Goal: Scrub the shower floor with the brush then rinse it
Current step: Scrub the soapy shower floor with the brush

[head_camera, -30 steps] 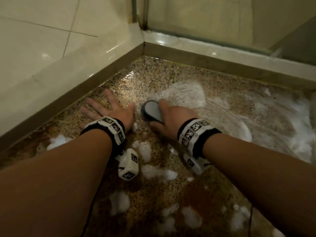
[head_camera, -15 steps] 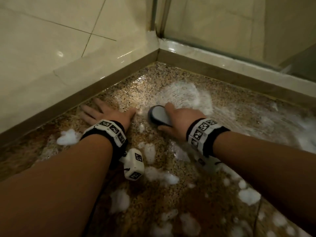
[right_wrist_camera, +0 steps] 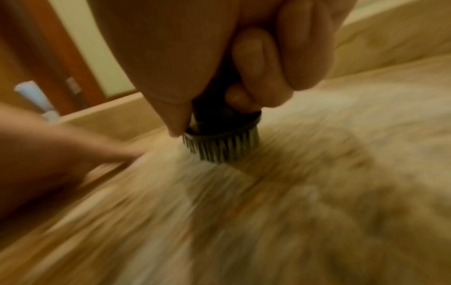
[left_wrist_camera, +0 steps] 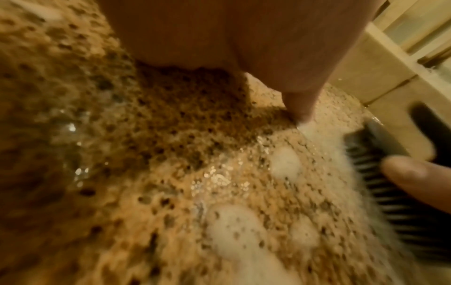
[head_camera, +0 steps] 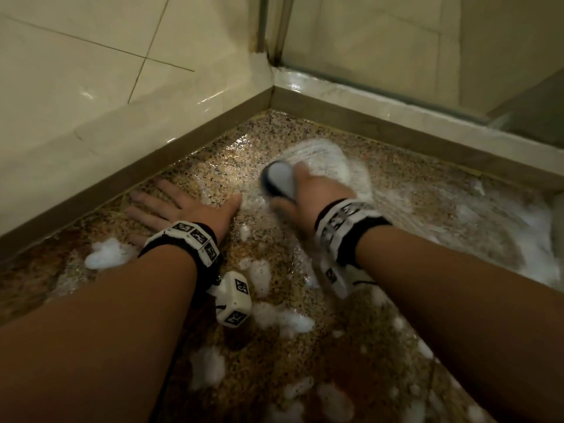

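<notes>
Gripping the brush [head_camera: 279, 181] at frame centre, bristles down on the foamy floor [head_camera: 351, 346], the right hand [head_camera: 308, 199] curls round its handle; the long axis points toward the upper-centre corner; the left hand [head_camera: 180, 206] lies flat, fingers spread, just left.

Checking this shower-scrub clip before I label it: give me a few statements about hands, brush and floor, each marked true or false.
1. The right hand grips the brush. True.
2. The left hand holds a sponge. False: it lies flat on the shower floor, fingers spread, holding nothing.
3. White foam lies in patches on the floor. True.
4. The brush is lifted clear of the floor. False: in the right wrist view its bristles meet the floor.
</notes>
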A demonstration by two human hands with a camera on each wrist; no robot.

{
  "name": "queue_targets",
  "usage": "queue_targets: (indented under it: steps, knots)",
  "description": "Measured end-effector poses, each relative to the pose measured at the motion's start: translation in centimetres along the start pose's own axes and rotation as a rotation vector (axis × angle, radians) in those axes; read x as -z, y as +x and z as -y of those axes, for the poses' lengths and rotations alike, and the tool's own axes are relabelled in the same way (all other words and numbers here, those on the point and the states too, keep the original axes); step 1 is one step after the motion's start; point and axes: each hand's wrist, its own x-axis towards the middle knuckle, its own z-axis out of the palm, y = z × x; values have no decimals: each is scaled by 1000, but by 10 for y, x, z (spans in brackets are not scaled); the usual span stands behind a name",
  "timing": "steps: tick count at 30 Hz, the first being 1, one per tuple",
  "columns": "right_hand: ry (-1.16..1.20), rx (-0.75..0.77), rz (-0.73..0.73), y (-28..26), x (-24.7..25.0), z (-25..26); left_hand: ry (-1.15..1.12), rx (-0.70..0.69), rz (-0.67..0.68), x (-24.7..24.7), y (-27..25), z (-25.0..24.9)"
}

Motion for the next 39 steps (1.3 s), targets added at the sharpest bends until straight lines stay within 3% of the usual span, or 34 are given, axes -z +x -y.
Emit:
queue_targets:
  steps: [4, 7, 10, 15, 18, 21, 26, 32, 36, 39]
  knots:
    - [234, -448, -168, 19, 26, -87, 5, 0, 1, 0, -2, -2]
    - [307, -691, -162, 19, 34, -131, 8, 2, 5, 1, -4, -3]
    - [244, -589, -191, 22, 42, -116, 13, 1, -8, 1, -7, -4]
    - [324, -245, -117, 58, 39, 13, 19, 0, -12, 1, -7, -4]
    - [314, -165, -47, 77, 36, 56, 23, -1, -4, 3, -6, -3]
    - [315, -268, -65, 67, 47, 15, 20, -9, 4, 3, -7, -3]
    - [310, -618, -187, 32, 36, -116, 8, -7, 0, 3, -9, -3]
    - [346, -925, -156, -22, 41, -204, 12, 6, 14, 6, -12, -5]
    - [316, -926, -123, -27, 43, -197, 15, 5, -5, 6, -13, -6]
    - [278, -619, -216, -7, 47, -149, 12, 1, -9, 4, -14, -6]
